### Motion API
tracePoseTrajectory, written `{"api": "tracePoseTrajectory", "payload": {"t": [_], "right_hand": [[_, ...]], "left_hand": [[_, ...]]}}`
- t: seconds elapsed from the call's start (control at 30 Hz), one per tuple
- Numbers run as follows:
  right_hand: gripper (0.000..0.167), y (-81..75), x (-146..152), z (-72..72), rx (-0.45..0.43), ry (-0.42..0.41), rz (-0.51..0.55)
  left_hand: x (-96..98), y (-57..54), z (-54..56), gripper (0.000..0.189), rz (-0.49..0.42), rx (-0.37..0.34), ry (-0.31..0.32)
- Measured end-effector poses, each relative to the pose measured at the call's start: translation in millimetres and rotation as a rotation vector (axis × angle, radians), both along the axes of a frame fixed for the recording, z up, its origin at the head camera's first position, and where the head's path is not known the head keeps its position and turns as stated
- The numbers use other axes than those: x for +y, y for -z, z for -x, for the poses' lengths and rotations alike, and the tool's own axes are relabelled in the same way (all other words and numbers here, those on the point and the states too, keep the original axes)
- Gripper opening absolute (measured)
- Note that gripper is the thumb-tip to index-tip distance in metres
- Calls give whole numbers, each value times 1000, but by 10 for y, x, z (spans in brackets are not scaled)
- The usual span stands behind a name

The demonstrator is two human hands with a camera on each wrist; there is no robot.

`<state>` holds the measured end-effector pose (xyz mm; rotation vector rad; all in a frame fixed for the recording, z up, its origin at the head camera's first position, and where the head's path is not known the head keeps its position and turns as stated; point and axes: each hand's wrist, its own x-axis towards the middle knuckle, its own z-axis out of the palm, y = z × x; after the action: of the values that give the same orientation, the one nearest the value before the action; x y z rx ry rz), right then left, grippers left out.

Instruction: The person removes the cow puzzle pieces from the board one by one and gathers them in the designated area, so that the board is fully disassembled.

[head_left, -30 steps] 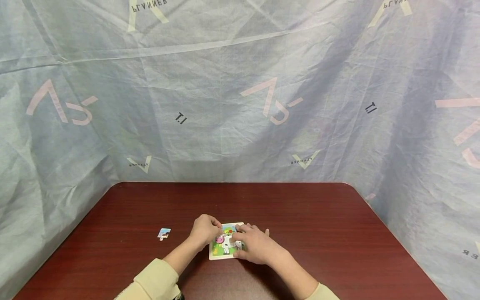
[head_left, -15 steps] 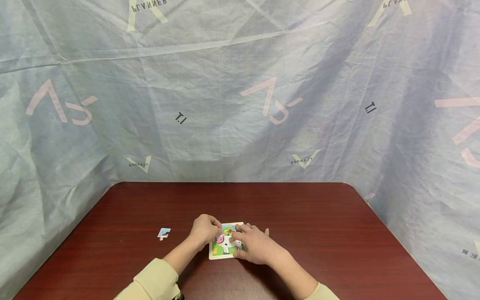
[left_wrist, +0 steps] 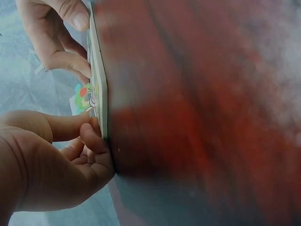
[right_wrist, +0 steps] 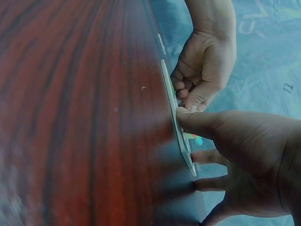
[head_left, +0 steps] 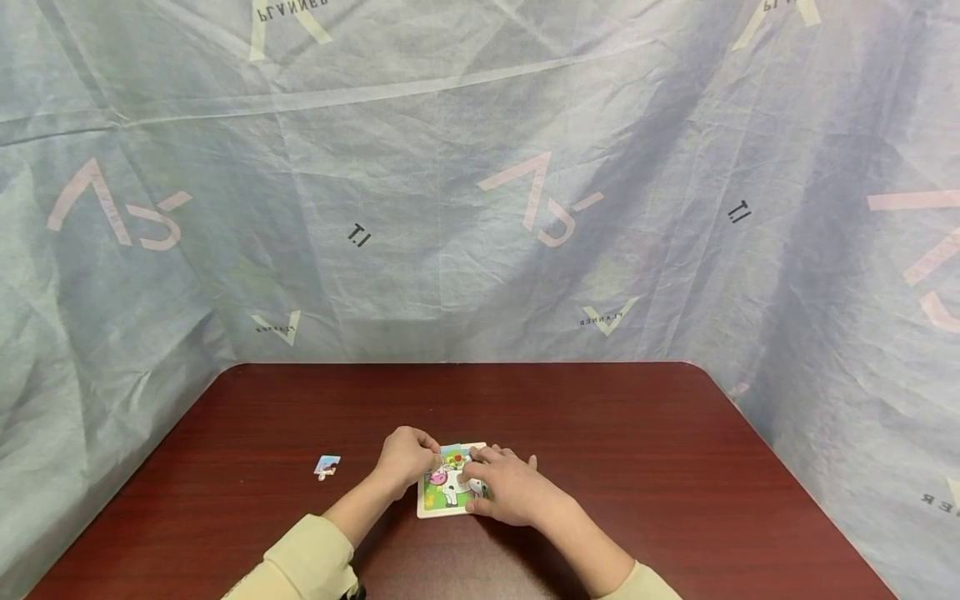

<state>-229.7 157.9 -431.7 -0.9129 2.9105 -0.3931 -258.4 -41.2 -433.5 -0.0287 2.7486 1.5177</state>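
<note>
A framed cow jigsaw puzzle point(head_left: 452, 493) lies flat on the table in the head view. At its upper left, my left hand point(head_left: 406, 457) pinches a puzzle piece point(left_wrist: 83, 98) with a green tree and a red fruit. That piece stands tilted up from the board in the left wrist view. My right hand point(head_left: 516, 488) rests on the board's right side with fingers spread, thumb on the near edge. It covers the right part of the picture. Farther left, a loose puzzle piece point(head_left: 327, 467) with blue on it lies on the table.
The dark red wooden table point(head_left: 600, 433) runs back to a grey printed cloth point(head_left: 420, 275), which hangs behind it and at both sides.
The pinched tree piece has tipped up from the board at its top edge. Both hands keep nearly the same place, and the head view has shifted slightly.
</note>
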Motion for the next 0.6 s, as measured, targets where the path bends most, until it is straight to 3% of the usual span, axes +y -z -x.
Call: {"api": "tracePoseTrajectory", "payload": {"t": [0.37, 0.6], "right_hand": [[26, -6, -8, -4, -20, -4, 15], [26, -9, 7, -11, -29, 4, 35]], "left_hand": [[-89, 27, -19, 4, -76, -19, 27], [-200, 30, -30, 4, -83, -14, 2]]}}
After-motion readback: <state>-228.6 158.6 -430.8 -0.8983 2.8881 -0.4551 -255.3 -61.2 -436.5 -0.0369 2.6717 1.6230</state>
